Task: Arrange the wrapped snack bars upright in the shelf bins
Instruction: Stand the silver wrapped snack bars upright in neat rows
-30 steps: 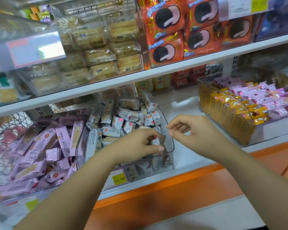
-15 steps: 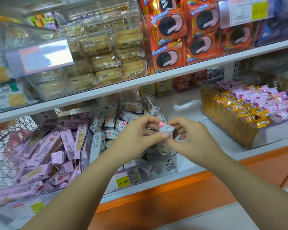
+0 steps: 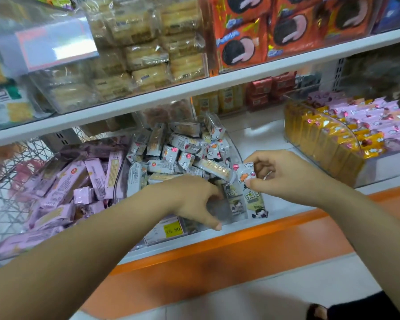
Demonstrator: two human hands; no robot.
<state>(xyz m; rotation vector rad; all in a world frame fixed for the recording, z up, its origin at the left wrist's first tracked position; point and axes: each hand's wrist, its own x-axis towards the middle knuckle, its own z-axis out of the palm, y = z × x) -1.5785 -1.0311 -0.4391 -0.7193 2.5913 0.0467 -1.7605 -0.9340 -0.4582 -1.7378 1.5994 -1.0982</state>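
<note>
A clear plastic bin [image 3: 237,153] on the lower shelf holds a loose heap of grey-white wrapped snack bars [image 3: 171,158]. Two or three of them stand upright [image 3: 238,202] against its front right wall. My right hand [image 3: 284,176] pinches the top of one grey-white bar [image 3: 246,173] above that front right corner. My left hand [image 3: 189,199] reaches down into the front of the bin, fingers curled behind the clear wall; whether it holds a bar is hidden.
A bin of pink wrapped bars [image 3: 62,188] sits to the left beside a wire basket [image 3: 7,181]. Right stands a bin of upright yellow and pink bars [image 3: 333,144]. A yellow price tag [image 3: 172,229] is on the bin front. An upper shelf [image 3: 194,88] overhangs. An orange ledge [image 3: 217,252] runs below.
My left hand passed the bar to my right hand and dropped into the bin's front. The right hand now holds the bar, slightly to the right.
</note>
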